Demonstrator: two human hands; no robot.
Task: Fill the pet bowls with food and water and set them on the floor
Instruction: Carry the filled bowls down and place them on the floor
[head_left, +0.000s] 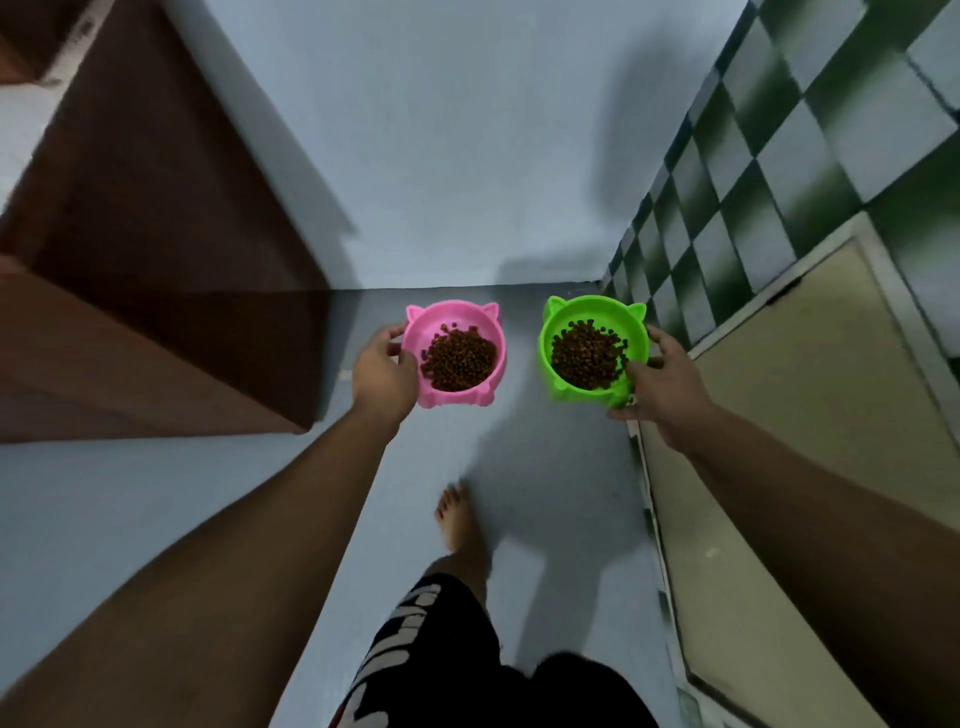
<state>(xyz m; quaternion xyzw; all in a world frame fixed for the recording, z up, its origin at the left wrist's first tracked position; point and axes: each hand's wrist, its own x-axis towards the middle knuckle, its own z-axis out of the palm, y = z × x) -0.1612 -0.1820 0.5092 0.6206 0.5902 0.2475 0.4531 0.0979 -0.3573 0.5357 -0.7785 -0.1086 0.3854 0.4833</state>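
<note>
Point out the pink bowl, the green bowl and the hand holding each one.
pink bowl (470, 312): head view, far rim between the ears.
green bowl (546, 345): head view, left wall.
left hand (382, 376): head view, back of the hand.
right hand (667, 387): head view, back of the hand.

free: bare floor (545, 457) runs open down the middle, under and between both bowls | left: brown cabinet (156, 312) walls that side, just beside left hand (384, 376) | right: beige door panel (810, 415) and checkered wall (753, 182) close in beside right hand (665, 384) | ahead: pale wall (441, 145) blocks the end | near: bare foot (460, 519) on the lane
</note>
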